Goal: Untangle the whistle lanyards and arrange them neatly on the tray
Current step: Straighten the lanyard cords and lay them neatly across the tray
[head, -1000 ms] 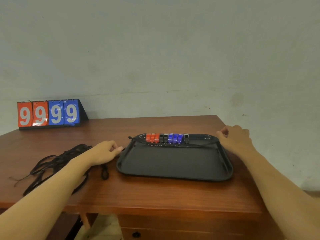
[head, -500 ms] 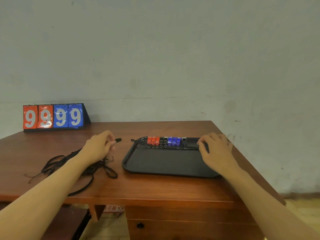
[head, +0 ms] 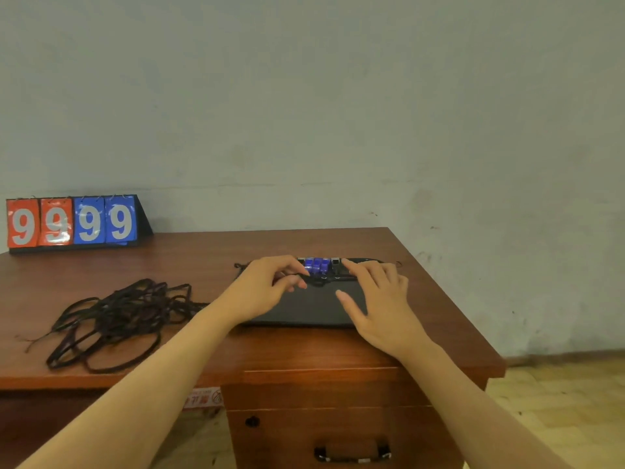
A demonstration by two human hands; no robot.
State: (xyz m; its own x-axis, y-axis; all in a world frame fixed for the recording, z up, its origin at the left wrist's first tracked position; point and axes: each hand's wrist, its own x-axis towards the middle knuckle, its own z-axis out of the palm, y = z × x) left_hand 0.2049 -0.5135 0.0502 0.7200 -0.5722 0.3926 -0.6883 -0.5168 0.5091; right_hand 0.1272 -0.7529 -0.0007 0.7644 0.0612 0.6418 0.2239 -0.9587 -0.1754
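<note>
A black tray (head: 314, 308) lies on the wooden table. Along its far edge stands a row of whistles; the blue ones (head: 316, 265) and a dark one (head: 335, 264) show, the rest are hidden behind my left hand. My left hand (head: 267, 287) hovers over the tray's left half, its finger and thumb pinching a black lanyard cord (head: 316, 281) just in front of the whistles. My right hand (head: 377, 299) is over the tray's right half with its fingers spread, the fingertips close to the dark whistle. A tangled heap of black lanyards (head: 115, 316) lies on the table to the left.
A flip scoreboard (head: 72, 221) reading 9999 stands at the back left against the wall. The table's right edge runs close to the tray. Below the front edge is a drawer with a handle (head: 351, 455).
Both hands have moved inward over the tray to the whistle row. My left hand left the tangle side and now pinches a cord on the tray. The view has shifted.
</note>
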